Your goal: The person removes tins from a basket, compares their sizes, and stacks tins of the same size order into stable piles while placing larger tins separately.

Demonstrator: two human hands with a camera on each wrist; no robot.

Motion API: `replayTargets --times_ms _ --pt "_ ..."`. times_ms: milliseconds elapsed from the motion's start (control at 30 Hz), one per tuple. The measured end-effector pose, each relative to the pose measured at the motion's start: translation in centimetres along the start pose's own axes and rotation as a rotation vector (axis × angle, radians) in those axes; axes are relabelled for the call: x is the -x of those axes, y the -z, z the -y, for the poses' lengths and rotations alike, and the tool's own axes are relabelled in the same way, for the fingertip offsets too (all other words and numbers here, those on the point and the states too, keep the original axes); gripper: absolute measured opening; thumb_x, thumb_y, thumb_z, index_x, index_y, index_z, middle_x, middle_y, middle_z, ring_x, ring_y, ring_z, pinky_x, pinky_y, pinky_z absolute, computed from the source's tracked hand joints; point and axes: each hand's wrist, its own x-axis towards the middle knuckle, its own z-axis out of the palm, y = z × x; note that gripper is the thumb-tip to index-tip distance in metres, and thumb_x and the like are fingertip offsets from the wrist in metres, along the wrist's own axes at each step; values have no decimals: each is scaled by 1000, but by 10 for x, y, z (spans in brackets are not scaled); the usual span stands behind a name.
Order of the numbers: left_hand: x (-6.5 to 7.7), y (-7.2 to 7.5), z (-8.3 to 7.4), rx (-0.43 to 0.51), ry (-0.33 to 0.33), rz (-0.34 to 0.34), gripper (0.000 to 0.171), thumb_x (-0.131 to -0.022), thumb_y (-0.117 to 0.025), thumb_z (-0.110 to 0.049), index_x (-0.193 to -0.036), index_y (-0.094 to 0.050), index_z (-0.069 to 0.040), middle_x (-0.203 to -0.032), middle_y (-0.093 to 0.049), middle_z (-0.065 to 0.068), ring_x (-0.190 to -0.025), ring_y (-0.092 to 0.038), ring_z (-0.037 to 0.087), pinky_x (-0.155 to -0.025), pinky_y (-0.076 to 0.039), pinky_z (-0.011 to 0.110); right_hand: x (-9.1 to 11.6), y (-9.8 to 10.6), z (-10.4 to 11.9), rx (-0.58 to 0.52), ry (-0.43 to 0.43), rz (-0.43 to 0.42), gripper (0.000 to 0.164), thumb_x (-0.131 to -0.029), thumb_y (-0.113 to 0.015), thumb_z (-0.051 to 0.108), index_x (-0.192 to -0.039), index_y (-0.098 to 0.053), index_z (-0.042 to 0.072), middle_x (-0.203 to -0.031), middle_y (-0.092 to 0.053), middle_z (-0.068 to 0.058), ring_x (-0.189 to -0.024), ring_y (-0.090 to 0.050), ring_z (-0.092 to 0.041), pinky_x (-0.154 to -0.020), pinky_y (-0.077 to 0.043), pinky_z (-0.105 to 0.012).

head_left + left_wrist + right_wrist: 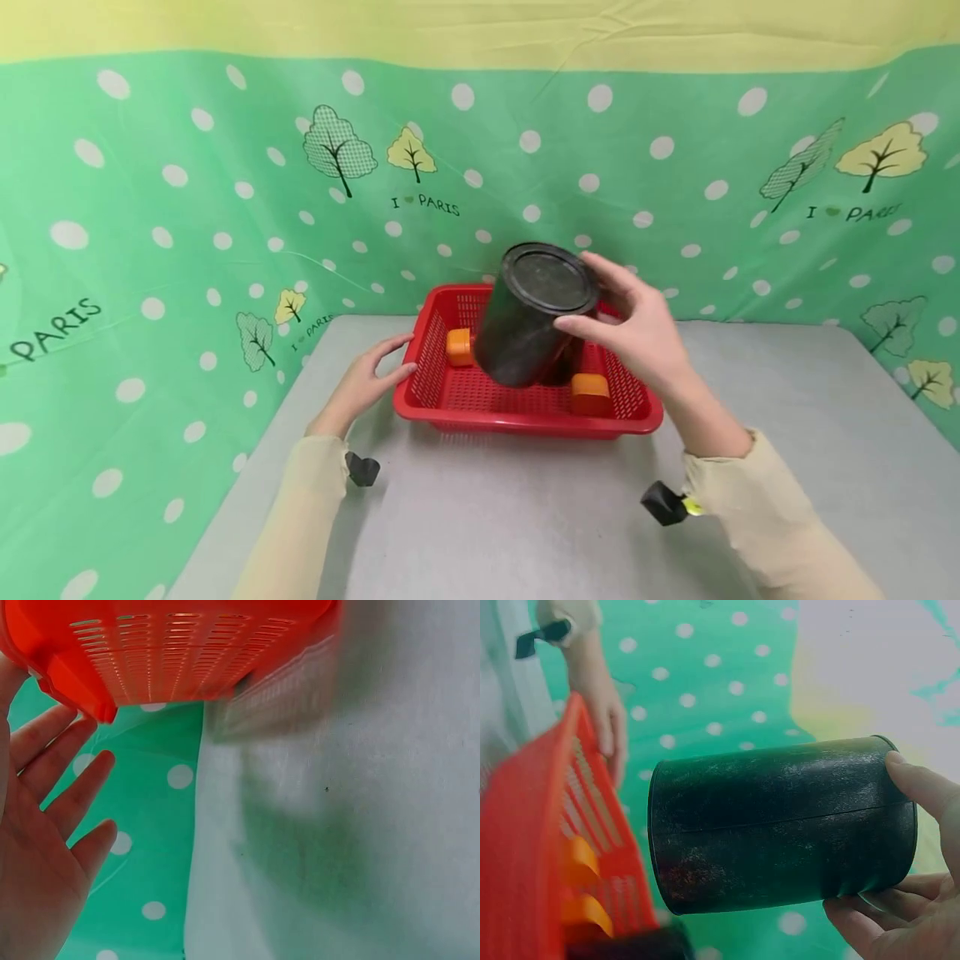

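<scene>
A black cylindrical can (517,333) is tilted over the red plastic basket (525,422), its flat round end facing up toward me. My right hand (637,329) grips that upper end between thumb and fingers; in the right wrist view the can's (780,825) whole side shows. At the basket's left rim is my left hand (367,383), its fingers spread and loosely extended. The left wrist view shows these fingers (79,799) beside the basket's slotted wall (180,652). Inside the basket are two orange pieces, one at the left (460,347) and one at the right (591,394).
A dark object (562,367) sits in the basket, partly hidden behind the can; its kind is unclear. The basket stands on a grey-white table (510,508). A green dotted cloth (525,183) hangs behind and to the left.
</scene>
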Motion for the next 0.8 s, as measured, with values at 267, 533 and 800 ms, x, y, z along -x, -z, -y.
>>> replayTargets --times_ms 267,533,800 --pt "-1 2 -1 11 -3 0 61 -93 -69 -40 -148 -48 -25 -155 -47 10 -147 -37 34 -117 -30 65 11 70 2 137 -21 -163 75 -86 -79 19 -151 -43 28 -152 -50 1 -125 -55 -1 -84 -49 -3" --pt "0 1 -1 10 -3 -1 61 -93 -68 -43 -148 -48 -26 -154 -47 8 -147 -37 33 -118 -30 65 23 140 -33 277 -114 -335 78 -89 -76 21 -154 -36 33 -158 -41 11 -136 -47 5 -84 -42 4" --pt "0 2 -1 8 2 6 62 -92 -69 -43 -148 -48 -26 -155 -47 8 -148 -35 33 -117 -29 66 22 187 -80 324 -242 -479 82 -90 -73 32 -157 -26 33 -160 -33 16 -144 -37 4 -85 -34 9"
